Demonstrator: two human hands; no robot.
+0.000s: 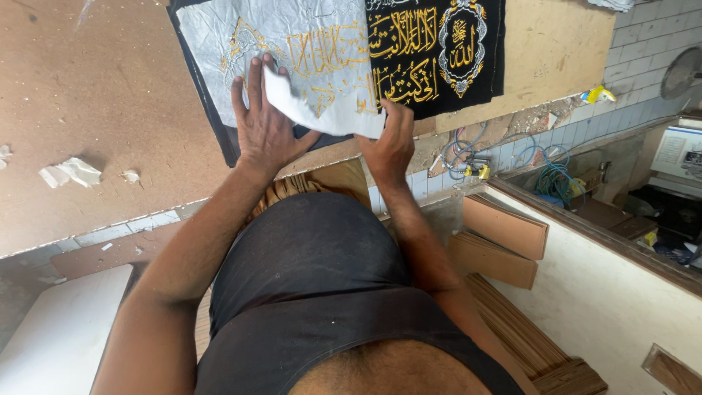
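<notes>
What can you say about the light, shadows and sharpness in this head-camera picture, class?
Head view: soft, even daylight with no harsh glare; the left hand casts only a faint shadow on the white backing paper; the gold embroidery on the black cloth is crisp, while the fan at the edge looks softer and wide-angle stretched.

The person wears a dark sleeveless top [314, 285]; both arms are bare to the shoulder; no gloves, rings or watch show.

Black cloth [436, 55] cut off at top; right fingers [385, 132] possibly under white paper [322, 110].
</notes>
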